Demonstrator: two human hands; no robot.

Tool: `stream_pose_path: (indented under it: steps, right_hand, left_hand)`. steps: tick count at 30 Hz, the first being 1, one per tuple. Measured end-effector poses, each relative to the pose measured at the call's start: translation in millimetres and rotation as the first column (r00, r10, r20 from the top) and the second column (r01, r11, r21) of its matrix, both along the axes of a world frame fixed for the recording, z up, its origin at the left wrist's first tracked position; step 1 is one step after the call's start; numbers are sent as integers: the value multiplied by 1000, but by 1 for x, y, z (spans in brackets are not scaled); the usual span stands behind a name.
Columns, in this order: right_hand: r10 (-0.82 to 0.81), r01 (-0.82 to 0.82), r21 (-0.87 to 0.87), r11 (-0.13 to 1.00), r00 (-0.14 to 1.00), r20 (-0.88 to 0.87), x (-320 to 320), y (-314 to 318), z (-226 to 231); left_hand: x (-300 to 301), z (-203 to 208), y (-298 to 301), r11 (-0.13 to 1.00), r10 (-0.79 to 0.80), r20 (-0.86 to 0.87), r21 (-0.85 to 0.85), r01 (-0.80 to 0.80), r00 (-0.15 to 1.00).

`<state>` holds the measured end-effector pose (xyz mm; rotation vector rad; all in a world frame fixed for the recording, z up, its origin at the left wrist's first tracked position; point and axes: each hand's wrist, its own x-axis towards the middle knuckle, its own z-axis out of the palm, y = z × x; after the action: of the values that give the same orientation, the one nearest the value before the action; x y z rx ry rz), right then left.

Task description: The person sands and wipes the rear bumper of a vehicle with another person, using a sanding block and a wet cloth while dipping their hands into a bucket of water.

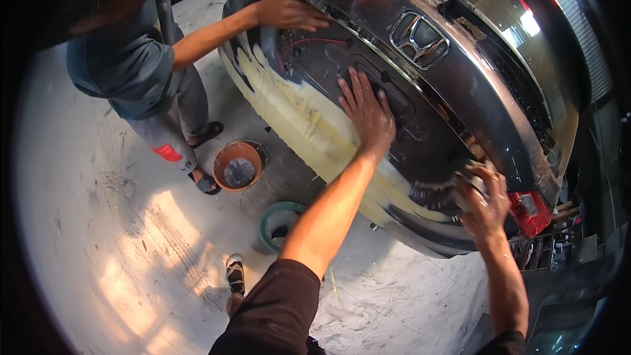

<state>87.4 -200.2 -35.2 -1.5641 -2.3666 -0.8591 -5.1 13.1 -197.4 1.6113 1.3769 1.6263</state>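
Note:
My left hand lies flat with fingers spread on the dark rear panel of a car, near the recess in its middle. My right hand grips a small pale wet pad and presses it against the lower part of the bumper, beside the red tail light. A wide band of yellowish filler runs along the bumper below my left hand. A chrome emblem sits higher up on the panel.
Another person in a grey shirt stands at the left, one hand on the car's far corner. An orange bowl and a green bowl sit on the wet concrete floor. My sandalled foot is near them.

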Motion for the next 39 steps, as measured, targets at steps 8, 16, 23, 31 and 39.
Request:
stream_pose_path:
  steps: [8, 16, 23, 31, 39]
  right_hand:
    - [122, -88, -114, 990, 933, 338, 157, -23, 101]
    - [170, -177, 9, 984, 957, 234, 166, -13, 77]
    - [200, -211, 30, 977, 955, 220, 165, -12, 74]
    - [219, -233, 45, 971, 953, 208, 164, -14, 76]
    - [223, -237, 38, 971, 948, 227, 169, -11, 78]
  left_hand:
    - [33, -14, -50, 992, -112, -194, 34, 121, 975]
    - [47, -7, -58, 999, -3, -88, 49, 7, 996]
    - [11, -5, 9, 990, 138, 7, 19, -138, 990]
    - [8, 6, 18, 991, 123, 110, 40, -128, 986]
    - [-1, 6, 34, 985, 172, 89, -6, -172, 981]
